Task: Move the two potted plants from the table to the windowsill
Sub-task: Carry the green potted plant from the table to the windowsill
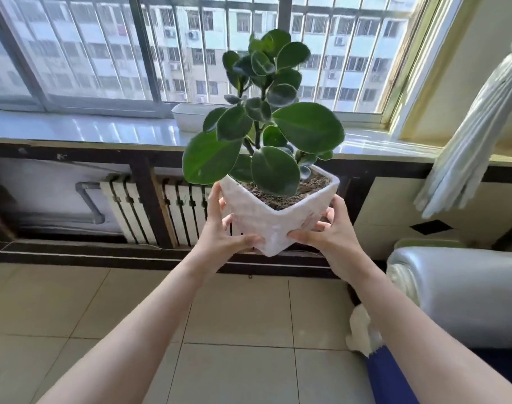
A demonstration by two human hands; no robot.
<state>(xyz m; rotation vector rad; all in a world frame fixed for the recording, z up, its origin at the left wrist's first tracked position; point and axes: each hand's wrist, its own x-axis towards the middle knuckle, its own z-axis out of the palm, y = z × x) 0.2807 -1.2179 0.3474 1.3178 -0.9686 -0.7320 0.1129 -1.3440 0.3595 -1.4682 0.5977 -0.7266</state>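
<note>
A potted plant with round dark green leaves grows in a white square pot (266, 220) filled with dark soil. I hold the pot in the air in front of me, one corner turned toward me. My left hand (222, 228) grips its left side and my right hand (324, 228) grips its right side, thumbs near the bottom corner. The pot hangs below and in front of the glossy white windowsill (83, 129), over the tiled floor. No table and no second potted plant are in view.
A white rectangular trough (190, 115) sits on the sill behind the plant's leaves. Below the sill are a dark frame and a white radiator (138, 211). A tied curtain (467, 147) hangs at right, above a rolled white bundle (458, 290).
</note>
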